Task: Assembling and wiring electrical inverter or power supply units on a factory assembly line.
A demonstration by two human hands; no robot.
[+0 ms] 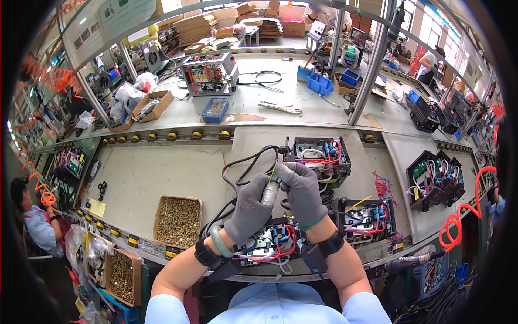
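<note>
Both my hands wear grey gloves and meet in front of me over the bench. My left hand (249,209) is closed, with silvery wrapping on one finger, pinching a thin yellow-green wire (273,173). My right hand (303,193) pinches close to the upper end of that wire; the exact grip is hidden by the fingers. A black cable (245,160) loops beside my left hand. Just beyond my hands is an open black electrical unit (322,156) with red and white wires. Another open unit (270,241) lies below my wrists, and a third unit (366,218) stands right of my right hand.
A cardboard box of small brass-coloured parts (178,218) stands at left. Across the roller rail are a blue bin (215,110), locking pliers (280,107) and a larger assembled unit (210,74). More black units (436,181) sit at right, near an orange coiled hose (449,229).
</note>
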